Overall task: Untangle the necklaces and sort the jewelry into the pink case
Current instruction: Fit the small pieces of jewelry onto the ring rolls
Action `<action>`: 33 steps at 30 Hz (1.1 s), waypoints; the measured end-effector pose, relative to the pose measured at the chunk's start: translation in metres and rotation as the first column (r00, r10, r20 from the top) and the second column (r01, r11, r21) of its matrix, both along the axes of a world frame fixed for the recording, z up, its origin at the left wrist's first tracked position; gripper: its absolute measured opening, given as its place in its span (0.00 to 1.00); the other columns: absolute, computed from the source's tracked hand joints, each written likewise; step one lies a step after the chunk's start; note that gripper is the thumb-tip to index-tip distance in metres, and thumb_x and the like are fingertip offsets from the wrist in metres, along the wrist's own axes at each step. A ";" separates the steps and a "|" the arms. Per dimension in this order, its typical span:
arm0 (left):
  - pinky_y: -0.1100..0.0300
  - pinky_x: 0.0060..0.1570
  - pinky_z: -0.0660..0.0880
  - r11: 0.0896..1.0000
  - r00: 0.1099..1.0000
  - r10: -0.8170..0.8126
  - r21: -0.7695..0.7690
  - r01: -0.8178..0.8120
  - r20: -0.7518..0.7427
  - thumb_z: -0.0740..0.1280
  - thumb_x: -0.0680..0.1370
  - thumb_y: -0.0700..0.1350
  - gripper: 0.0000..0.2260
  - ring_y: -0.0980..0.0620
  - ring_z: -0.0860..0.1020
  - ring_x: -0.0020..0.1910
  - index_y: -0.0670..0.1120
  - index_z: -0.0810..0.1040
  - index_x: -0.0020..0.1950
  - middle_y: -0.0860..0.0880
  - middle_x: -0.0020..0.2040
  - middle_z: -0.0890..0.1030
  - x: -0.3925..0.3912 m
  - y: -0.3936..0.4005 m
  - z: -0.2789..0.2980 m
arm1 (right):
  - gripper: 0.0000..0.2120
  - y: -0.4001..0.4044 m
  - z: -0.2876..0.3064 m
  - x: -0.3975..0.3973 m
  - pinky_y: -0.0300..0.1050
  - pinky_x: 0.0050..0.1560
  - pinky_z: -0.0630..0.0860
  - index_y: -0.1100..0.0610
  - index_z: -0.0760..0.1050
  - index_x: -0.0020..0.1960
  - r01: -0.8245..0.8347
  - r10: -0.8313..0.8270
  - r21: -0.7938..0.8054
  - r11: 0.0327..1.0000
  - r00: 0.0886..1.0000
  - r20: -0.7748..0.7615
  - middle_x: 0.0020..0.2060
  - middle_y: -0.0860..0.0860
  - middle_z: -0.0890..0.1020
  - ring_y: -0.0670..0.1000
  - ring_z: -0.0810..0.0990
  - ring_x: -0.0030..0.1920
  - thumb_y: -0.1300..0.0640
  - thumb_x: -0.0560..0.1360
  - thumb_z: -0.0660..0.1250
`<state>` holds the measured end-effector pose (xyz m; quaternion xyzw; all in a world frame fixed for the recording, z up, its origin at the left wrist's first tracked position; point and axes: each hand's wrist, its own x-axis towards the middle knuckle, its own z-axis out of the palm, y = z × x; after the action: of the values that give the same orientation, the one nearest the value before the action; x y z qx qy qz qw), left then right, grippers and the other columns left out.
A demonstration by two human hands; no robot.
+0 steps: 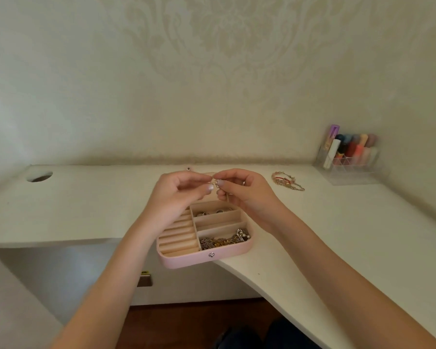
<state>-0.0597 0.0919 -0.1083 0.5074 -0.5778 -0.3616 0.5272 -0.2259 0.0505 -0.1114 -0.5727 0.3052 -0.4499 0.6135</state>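
So both hands are up above the far end of the pink case (213,258), working on a tiny gold piece (215,183) pinched between them. The left hand (180,191) has thumb and forefinger closed on one side of it, the right hand (239,190) pinches the other side, and a thin chain (228,195) seems to dangle down from the right fingers toward the case, though it's too fine to be sure. Looks to me like the untangling step, picking at a knot or a clasp. In the case itself, the nearest right compartment already holds a heap of chains (224,240), the farthest right one has a couple of rings (210,212), the middle right one looks bare, and the ring slots run down its left side. Out to the right of the case, well apart, a bundle of bracelets (287,181) sits on the white desk (337,222), with a clear organizer (350,159) of cosmetics farther right again. Next move probably needs slow, gentle pulling apart, then lowering the freed piece into a compartment.
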 end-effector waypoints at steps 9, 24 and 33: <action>0.62 0.47 0.79 0.997 0.980 -0.028 0.061 0.041 -0.198 0.70 0.72 0.37 0.04 0.50 0.84 0.45 0.43 0.83 0.46 0.43 0.43 0.85 0.021 0.004 -0.001 | 0.07 0.006 -0.001 0.019 0.41 0.44 0.77 0.61 0.79 0.51 -0.009 0.004 -0.061 0.998 0.996 -0.088 0.39 0.53 0.80 0.49 0.78 0.34 0.67 0.74 0.68; 0.62 0.44 0.79 0.996 0.965 0.090 0.013 -0.089 -0.246 0.71 0.72 0.35 0.04 0.53 0.81 0.36 0.41 0.82 0.45 0.48 0.34 0.83 0.055 0.005 -0.004 | 0.06 0.012 -0.005 0.048 0.31 0.35 0.67 0.56 0.80 0.48 -0.025 -0.095 -0.287 0.958 0.914 -0.395 0.35 0.49 0.76 0.46 0.69 0.33 0.62 0.71 0.72; 0.61 0.44 0.80 1.000 0.983 0.011 -0.024 -0.016 -0.184 0.71 0.72 0.36 0.06 0.53 0.81 0.36 0.43 0.82 0.47 0.48 0.35 0.83 0.053 0.005 0.002 | 0.06 0.014 -0.004 0.058 0.35 0.43 0.70 0.49 0.77 0.44 -0.009 -0.210 -0.407 0.913 0.846 -0.490 0.39 0.41 0.76 0.43 0.73 0.38 0.55 0.70 0.73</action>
<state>-0.0070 0.0971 -0.1060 0.4691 -0.5276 -0.3959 0.5873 -0.1681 0.0645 -0.1152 -0.7677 0.3938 -0.3610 0.3539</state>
